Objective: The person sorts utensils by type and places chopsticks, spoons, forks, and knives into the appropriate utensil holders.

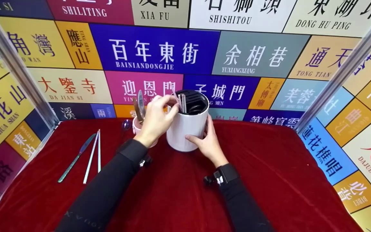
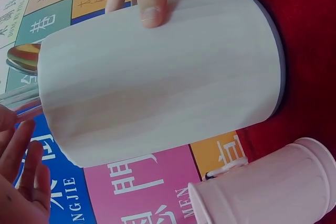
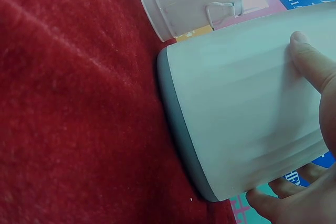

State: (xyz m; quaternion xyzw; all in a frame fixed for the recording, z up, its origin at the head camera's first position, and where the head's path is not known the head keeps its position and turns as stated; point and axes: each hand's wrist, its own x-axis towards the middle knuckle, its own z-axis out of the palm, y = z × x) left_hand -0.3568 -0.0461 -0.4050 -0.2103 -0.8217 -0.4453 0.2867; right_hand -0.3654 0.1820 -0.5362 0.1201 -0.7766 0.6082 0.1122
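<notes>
A white cylindrical utensil holder [image 1: 185,132] with a black slotted top stands upright on the cloth. My right hand [image 1: 208,141] grips its side, thumb across the front and fingers round the far side. At its opening, my left hand [image 1: 161,112] pinches a thin pinkish chopstick [image 2: 29,113] between thumb and fingers. Thin metallic chopsticks [image 1: 183,103] stand in the holder beside it. In the left wrist view a shiny spoon [image 2: 23,56] shows past the rim. Partly behind my left hand is a pink bucket-shaped cup [image 1: 136,125] with cutlery [image 1: 141,103] standing in it.
On the red cloth [image 1: 179,193] at the left lie a table knife with a green handle [image 1: 70,169] and two slim chopsticks [image 1: 91,158]. A dark purple spoon [image 1: 126,124] shows beside the pink cup. A printed sign wall [image 1: 159,51] closes the back and sides.
</notes>
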